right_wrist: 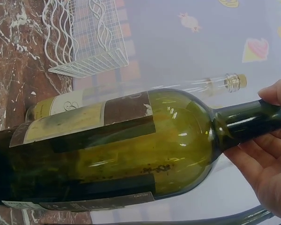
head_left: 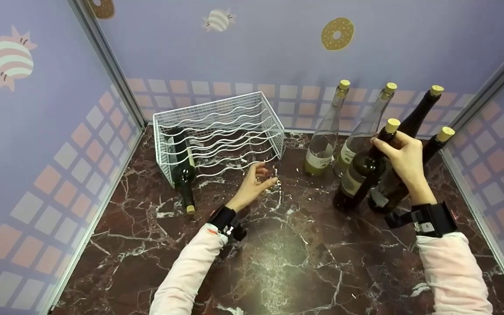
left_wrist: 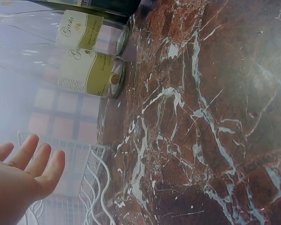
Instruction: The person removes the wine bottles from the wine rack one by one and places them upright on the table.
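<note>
My right hand [head_left: 405,159] grips a dark green wine bottle [head_left: 362,175] by its neck, just under the cork. The right wrist view shows thumb and fingers round that neck [right_wrist: 246,123]. My left hand [head_left: 254,183] holds nothing; its fingers are loosely bent beside the front right corner of a white wire wine rack [head_left: 274,127]. In the left wrist view the left hand [left_wrist: 23,176] has its fingers apart. One dark corked bottle [head_left: 185,175] lies in the left part of the rack, its neck pointing toward me.
Two clear bottles [head_left: 322,148] with pale labels stand near the back wall, right of the rack. Two more dark bottles, one with its cork [head_left: 446,134] near the right wall, stand behind my right hand. Patterned panels [head_left: 243,48] enclose the dark marbled tabletop [head_left: 278,262].
</note>
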Available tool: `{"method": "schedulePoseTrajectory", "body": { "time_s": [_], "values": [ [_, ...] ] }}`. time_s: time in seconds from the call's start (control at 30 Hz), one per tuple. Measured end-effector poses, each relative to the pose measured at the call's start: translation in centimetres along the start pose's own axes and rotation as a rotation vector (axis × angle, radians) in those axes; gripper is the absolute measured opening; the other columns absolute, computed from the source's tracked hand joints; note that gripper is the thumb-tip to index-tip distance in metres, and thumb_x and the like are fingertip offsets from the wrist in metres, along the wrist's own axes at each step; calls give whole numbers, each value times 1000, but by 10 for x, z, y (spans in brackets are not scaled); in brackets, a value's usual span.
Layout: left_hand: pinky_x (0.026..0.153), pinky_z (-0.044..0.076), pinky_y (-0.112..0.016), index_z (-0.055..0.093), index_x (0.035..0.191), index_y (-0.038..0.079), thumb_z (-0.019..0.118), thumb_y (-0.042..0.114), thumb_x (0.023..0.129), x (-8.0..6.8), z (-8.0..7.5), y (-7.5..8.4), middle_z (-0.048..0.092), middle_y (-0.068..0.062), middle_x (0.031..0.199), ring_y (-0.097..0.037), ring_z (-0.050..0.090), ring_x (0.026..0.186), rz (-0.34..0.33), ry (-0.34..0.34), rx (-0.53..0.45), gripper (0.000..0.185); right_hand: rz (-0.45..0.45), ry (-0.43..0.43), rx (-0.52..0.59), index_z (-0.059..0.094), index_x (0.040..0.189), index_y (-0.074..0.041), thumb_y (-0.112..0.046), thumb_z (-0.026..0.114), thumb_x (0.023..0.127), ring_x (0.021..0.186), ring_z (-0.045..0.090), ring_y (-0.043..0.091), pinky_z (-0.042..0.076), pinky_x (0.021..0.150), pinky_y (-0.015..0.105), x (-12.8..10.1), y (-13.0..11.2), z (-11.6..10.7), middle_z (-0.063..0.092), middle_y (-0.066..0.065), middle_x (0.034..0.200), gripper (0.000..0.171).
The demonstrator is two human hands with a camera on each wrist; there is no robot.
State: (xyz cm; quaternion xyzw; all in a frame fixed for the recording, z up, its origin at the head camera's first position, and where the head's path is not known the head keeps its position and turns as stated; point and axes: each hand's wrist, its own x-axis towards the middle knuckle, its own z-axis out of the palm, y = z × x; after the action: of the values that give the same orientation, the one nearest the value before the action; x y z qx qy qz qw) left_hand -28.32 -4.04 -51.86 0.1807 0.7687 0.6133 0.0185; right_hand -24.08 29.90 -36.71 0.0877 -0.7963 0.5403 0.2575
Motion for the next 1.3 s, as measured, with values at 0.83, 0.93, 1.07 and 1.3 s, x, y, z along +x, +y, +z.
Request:
{"method": "schedulePoseTrajectory", "body": {
  "time_s": [0.83, 0.93, 1.07, 1.3],
  "values": [
    [86, 39, -35, 32, 129, 1, 67, 32, 81, -1, -2, -4, 44, -23, 120, -34, 41, 112, -31, -9, -5, 67, 38, 18, -72, 63, 90, 14, -4, 68, 79, 64, 59, 5, 43, 56, 15, -6, 16, -9, 67, 6, 77, 21],
    [86, 39, -35, 32, 129, 1, 66, 31, 82, -1, -2, -4, 44, -22, 119, -32, 41, 111, -31, -12, 4, 65, 40, 21, -76, 63, 90, 13, -4, 68, 79, 64, 59, 5, 43, 57, 16, -6, 16, -10, 67, 5, 77, 21],
    [85, 39, -34, 33, 128, 1, 65, 30, 83, -1, -2, -3, 44, -22, 118, -33, 41, 110, -33, -13, 4, 63, 40, 27, -68, 63, 90, 14, -3, 69, 79, 68, 60, 6, 44, 60, 16, -6, 16, -10, 67, 4, 76, 21],
    [86, 38, -39, 31, 126, -6, 64, 19, 85, -10, -5, 26, 42, -28, 118, -41, 38, 111, -24, -33, -30, 59, 48, 24, -47, 62, 93, 15, -2, 68, 78, 69, 61, 6, 44, 62, 16, -5, 15, -10, 67, 4, 78, 24]
  ]
}}
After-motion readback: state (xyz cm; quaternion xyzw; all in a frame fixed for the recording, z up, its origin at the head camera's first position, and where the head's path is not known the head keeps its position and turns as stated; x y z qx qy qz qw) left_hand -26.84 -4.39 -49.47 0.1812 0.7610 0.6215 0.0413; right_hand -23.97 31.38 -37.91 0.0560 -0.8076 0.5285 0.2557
